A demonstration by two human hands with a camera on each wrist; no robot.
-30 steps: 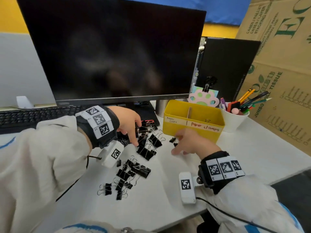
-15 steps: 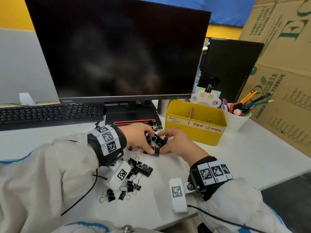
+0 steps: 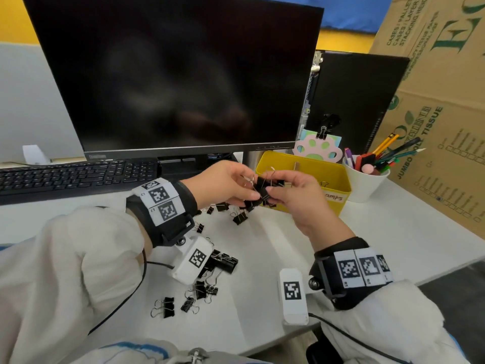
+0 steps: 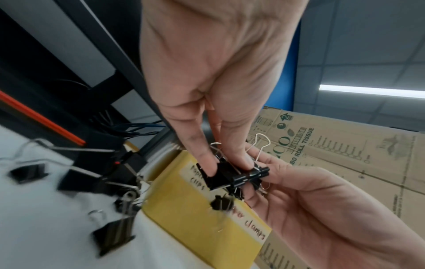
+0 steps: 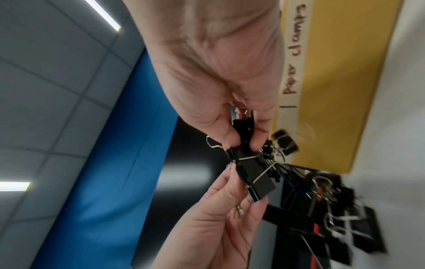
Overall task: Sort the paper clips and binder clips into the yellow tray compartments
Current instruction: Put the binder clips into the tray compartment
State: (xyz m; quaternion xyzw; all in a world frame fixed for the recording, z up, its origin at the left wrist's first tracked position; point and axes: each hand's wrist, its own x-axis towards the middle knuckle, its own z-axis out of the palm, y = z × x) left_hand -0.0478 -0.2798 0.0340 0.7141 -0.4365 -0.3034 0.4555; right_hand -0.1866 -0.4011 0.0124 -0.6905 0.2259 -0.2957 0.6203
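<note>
Dangling beneath both hands' binder clips (image 4: 232, 174), one clip (image 4: 219, 203) blurs.

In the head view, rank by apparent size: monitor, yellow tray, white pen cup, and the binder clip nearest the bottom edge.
1. monitor
2. yellow tray, partly hidden by the hands
3. white pen cup
4. binder clip, smallest though nearest the camera

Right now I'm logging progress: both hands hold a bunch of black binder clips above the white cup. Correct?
Not quite. Both hands hold the binder clips, but at the yellow tray's front edge, not above the white cup. The head view shows it.
</note>
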